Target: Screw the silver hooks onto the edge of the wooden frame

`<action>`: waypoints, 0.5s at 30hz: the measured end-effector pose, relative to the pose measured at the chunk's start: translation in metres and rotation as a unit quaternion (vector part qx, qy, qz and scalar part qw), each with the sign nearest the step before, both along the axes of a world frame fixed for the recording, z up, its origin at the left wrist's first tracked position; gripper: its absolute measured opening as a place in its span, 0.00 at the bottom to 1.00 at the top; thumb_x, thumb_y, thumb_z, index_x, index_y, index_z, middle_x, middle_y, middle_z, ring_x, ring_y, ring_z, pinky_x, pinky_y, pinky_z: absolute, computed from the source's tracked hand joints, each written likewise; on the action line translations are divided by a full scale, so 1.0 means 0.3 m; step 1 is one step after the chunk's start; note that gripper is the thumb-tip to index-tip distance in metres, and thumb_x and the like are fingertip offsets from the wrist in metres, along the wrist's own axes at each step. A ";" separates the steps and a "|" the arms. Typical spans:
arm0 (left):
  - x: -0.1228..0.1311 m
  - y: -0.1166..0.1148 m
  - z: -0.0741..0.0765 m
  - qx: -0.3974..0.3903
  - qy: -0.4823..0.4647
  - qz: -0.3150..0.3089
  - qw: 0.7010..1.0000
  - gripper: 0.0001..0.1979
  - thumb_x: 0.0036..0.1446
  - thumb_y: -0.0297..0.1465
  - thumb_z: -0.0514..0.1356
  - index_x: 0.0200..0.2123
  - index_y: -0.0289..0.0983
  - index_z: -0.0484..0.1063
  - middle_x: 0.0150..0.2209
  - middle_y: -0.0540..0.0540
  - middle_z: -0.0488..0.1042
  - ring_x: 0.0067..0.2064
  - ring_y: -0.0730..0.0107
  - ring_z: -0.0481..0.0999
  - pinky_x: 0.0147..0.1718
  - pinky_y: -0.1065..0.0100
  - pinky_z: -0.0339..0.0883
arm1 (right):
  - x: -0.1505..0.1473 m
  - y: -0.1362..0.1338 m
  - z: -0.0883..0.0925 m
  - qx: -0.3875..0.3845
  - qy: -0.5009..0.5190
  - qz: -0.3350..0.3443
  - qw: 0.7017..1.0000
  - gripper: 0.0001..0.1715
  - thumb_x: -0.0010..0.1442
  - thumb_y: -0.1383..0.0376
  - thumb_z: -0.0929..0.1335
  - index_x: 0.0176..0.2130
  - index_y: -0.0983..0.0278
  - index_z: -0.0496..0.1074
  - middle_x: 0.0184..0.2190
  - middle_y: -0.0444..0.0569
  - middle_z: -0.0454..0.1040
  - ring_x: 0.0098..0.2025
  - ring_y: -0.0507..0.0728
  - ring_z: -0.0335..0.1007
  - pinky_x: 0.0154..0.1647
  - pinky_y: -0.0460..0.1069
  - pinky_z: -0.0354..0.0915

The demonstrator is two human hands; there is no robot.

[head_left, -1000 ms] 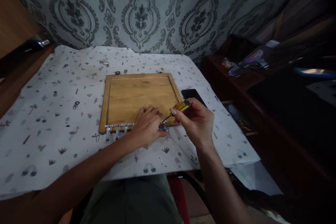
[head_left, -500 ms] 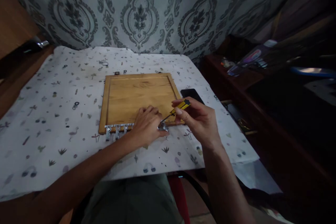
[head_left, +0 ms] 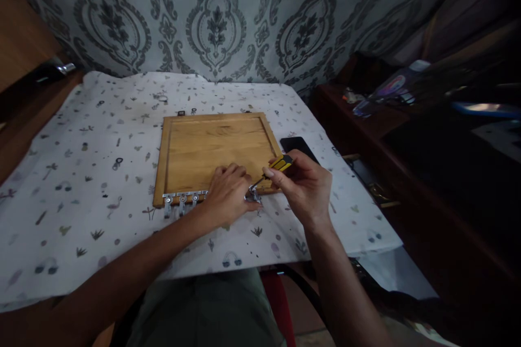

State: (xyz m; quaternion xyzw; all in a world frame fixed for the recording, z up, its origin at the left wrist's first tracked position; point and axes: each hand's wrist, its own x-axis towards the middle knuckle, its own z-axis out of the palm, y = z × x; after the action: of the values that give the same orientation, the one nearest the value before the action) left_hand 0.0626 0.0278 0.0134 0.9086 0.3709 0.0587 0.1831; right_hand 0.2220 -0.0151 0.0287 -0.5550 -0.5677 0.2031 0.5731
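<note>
A framed wooden panel [head_left: 220, 146] lies flat on the patterned tablecloth. Along its near edge sit several metal hinges [head_left: 182, 203], left of my hand. My left hand [head_left: 230, 192] rests on the panel's near edge, its fingers closed around a metal hinge [head_left: 253, 194] at its right side. Between thumb and fingers, my right hand [head_left: 307, 184] holds a yellow and black screwdriver [head_left: 280, 163]. The screwdriver's shaft slants down to the left, with its tip at that hinge; the exact contact is too small to tell.
A black phone [head_left: 298, 147] lies right of the panel, partly behind my right hand. On a dark red surface farther right lies a plastic bottle [head_left: 391, 89]. A patterned curtain [head_left: 215, 21] hangs behind the table [head_left: 109, 135].
My right hand has shifted slightly left, and its grip on the screwdriver has turned a little. The left hand and the panel have stayed in place.
</note>
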 end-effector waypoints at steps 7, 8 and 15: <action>-0.001 0.001 -0.006 -0.001 -0.009 -0.003 1.000 0.24 0.56 0.48 0.69 0.48 0.37 0.75 0.51 0.41 0.76 0.57 0.51 0.69 0.54 0.53 0.60 | -0.012 0.004 0.005 0.007 -0.023 -0.018 1.000 0.25 0.51 0.47 0.78 0.25 0.61 0.68 0.22 0.40 0.66 0.23 0.50 0.61 0.21 0.46 0.59; -0.001 0.000 -0.005 -0.002 -0.008 -0.003 1.000 0.25 0.56 0.48 0.68 0.49 0.37 0.74 0.52 0.41 0.76 0.57 0.51 0.69 0.55 0.53 0.60 | -0.013 0.003 0.005 0.007 -0.023 -0.019 1.000 0.25 0.51 0.48 0.78 0.25 0.61 0.68 0.22 0.40 0.66 0.23 0.50 0.60 0.21 0.46 0.59; 0.001 -0.002 -0.003 -0.009 -0.016 -0.001 1.000 0.23 0.57 0.46 0.69 0.49 0.37 0.75 0.52 0.41 0.76 0.57 0.52 0.69 0.55 0.53 0.59 | -0.016 0.004 0.002 0.014 -0.030 -0.015 0.999 0.26 0.52 0.49 0.78 0.24 0.61 0.65 0.21 0.39 0.64 0.23 0.50 0.59 0.21 0.46 0.59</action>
State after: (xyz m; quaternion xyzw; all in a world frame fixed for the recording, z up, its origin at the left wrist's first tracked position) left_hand 0.0628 0.0271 0.0126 0.9063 0.3672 0.0694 0.1974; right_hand 0.2172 -0.0138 0.0291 -0.5609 -0.5790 0.1697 0.5668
